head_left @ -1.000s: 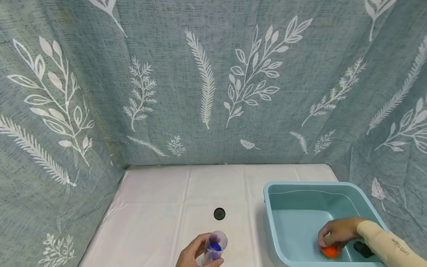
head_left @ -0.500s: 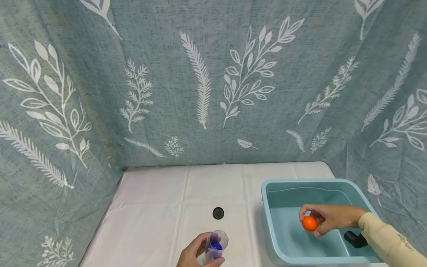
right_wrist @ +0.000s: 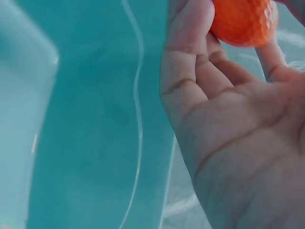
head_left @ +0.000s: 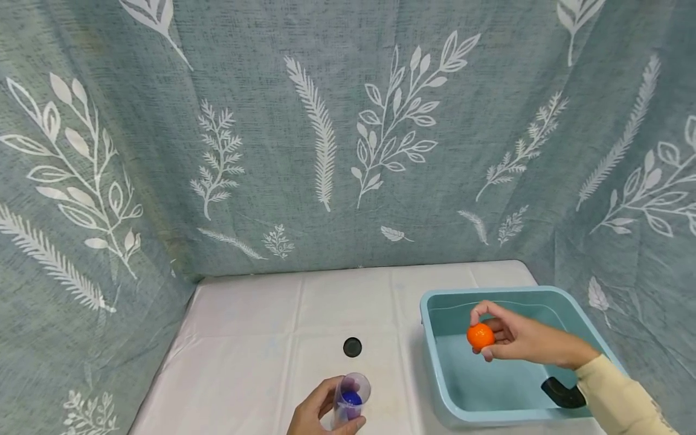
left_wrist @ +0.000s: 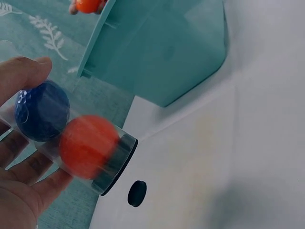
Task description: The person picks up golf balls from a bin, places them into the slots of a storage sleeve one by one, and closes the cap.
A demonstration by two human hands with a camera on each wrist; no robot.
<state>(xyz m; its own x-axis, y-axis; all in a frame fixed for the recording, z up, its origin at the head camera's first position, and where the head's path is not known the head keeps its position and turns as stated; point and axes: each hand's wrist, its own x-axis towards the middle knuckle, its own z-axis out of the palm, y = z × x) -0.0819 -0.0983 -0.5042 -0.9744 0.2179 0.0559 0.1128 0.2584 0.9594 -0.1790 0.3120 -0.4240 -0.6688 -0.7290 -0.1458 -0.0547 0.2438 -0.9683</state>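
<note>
My left hand (head_left: 321, 409) grips a clear plastic tube (head_left: 353, 382) at the front of the table, its open mouth up. Inside the tube, the left wrist view shows a dimpled blue golf ball (left_wrist: 42, 110) and, beyond it, an orange golf ball (left_wrist: 89, 147) by the black-capped end (left_wrist: 120, 164). My right hand (head_left: 516, 335) pinches another orange golf ball (head_left: 481, 336) between thumb and fingertips, held over the blue bin. In the right wrist view this orange ball (right_wrist: 244, 21) shows its dimples at the fingertips.
The light-blue plastic bin (head_left: 443, 386) stands at the right of the white-covered table (head_left: 244, 350). A black curved object (head_left: 562, 393) lies in it, partly behind the right sleeve. A round black cap (head_left: 352, 347) lies behind the tube. Patterned cloth (head_left: 261, 121) hangs around the table.
My right hand has lifted the orange golf ball from the bin's floor and moved it up and left. The left hand keeps holding the tube in place.
</note>
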